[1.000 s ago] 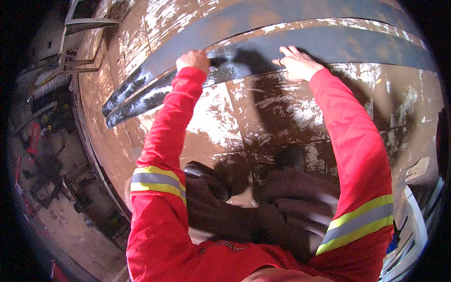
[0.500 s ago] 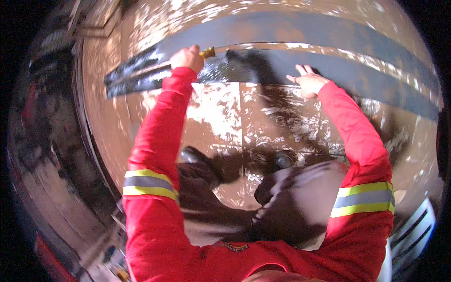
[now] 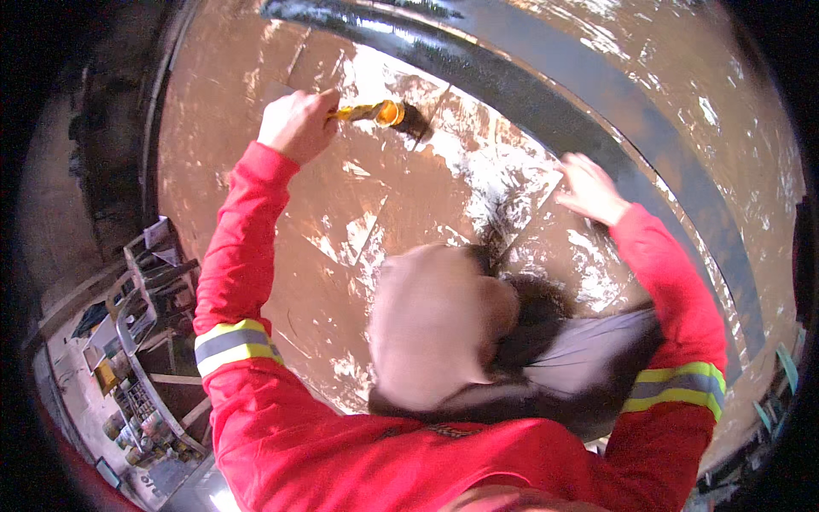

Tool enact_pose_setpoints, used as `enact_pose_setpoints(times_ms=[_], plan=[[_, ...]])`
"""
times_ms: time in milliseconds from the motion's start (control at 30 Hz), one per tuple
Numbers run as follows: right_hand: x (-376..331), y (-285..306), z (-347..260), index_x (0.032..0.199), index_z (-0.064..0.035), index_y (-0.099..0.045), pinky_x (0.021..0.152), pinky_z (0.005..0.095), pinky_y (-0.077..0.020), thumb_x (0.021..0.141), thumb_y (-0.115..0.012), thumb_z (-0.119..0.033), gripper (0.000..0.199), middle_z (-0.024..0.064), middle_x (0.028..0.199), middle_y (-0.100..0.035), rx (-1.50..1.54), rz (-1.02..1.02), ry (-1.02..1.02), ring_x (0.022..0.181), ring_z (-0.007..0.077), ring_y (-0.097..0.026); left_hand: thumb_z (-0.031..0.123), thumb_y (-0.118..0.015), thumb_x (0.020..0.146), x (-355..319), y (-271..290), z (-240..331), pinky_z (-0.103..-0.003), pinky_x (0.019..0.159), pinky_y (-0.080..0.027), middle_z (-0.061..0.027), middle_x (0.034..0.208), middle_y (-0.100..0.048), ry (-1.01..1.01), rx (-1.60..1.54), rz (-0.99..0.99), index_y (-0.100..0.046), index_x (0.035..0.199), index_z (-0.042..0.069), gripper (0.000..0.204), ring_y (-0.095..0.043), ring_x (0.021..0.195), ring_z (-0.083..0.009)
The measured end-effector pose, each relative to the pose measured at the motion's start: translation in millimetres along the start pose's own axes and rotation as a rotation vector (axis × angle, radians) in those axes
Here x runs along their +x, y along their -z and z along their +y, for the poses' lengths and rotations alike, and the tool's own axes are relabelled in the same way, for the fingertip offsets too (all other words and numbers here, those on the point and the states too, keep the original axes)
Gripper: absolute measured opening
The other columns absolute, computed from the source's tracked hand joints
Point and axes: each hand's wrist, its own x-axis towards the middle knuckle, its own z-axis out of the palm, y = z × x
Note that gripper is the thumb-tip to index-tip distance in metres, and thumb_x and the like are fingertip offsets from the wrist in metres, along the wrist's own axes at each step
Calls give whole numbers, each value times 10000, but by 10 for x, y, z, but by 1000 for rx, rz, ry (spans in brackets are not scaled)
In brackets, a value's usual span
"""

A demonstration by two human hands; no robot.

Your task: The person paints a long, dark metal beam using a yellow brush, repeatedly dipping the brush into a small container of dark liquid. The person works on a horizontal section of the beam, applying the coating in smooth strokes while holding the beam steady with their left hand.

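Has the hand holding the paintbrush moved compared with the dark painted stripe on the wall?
Yes. The left hand with the paintbrush was up on the dark stripe before; now it sits below the stripe, on the brown wall.

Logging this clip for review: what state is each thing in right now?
Yellow-handled paintbrush: gripped, bristles on the panel.
Left hand: closed around the brush handle.
Right hand: open, flat on the panel.
Large brown metal panel: glossy, patchy.
Dark grey band: painted, wet-looking.
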Motion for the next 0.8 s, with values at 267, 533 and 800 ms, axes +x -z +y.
enact_pose_setpoints(times_ms=[267,533,800], plan=[[2136,-1053,-1171,1185,-43,-556,941,400,-403,625,-754,-121,599,137,1120,-549,318,660,-162,1053,329,-506,175,-597,723,622,-1097,-194,-454,529,-477,-158,599,-581,-119,-80,-2,-579,764,86,100,-609,588,-346],[2746,-1215,-1440,1167,-97,-562,933,416,-374,554,-819,-208,674,98,1094,-550,335,794,-144,1062,301,-478,140,-605,704,780,-1445,-290,-438,507,-486,-162,595,-591,-165,-76,-34,-569,759,70,96,-623,572,-338],[2735,-1280,-1288,1140,-123,-576,922,416,-372,501,-835,-197,693,66,1091,-561,332,827,-31,1065,284,-476,141,-613,691,784,-1592,-186,-434,523,-492,-165,612,-601,-125,-163,-8,-590,751,65,99,-625,583,-338]])
